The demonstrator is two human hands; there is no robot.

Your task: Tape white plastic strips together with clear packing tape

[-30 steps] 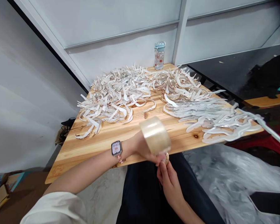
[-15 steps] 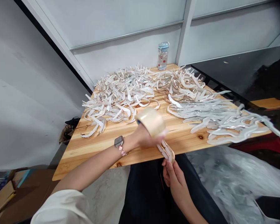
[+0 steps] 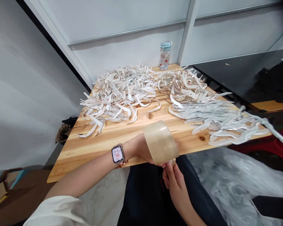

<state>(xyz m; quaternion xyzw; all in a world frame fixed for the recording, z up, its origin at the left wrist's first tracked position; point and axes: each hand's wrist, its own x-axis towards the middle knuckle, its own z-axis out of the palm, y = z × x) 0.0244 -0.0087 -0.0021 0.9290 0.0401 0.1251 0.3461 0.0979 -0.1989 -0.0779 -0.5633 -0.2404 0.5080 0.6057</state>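
Note:
My left hand point(image 3: 143, 150) is shut on a wide roll of clear packing tape point(image 3: 160, 143), just above the near edge of the pine table point(image 3: 103, 147). My right hand point(image 3: 175, 185) sits below it and pinches the end of a small bundle of white-and-gold strips point(image 3: 172, 162). The tape roll hides most of that bundle. The two hands are almost touching. Farther up the table lie loose heaps of curved white-and-gold strips point(image 3: 118, 99) and a combed-out row of long strips point(image 3: 217, 122), all apart from my hands.
A plastic water bottle point(image 3: 164, 56) stands at the table's far corner against a pale wall panel point(image 3: 122, 18). Crumpled clear plastic sheeting point(image 3: 226, 185) lies on the floor at the right. Strips overhang the table's right edge, and my dark-trousered lap lies below the near edge.
The tape roll rose, then came back down toward my right hand. The strip bundle, plainly visible half a second ago, is now mostly behind the roll.

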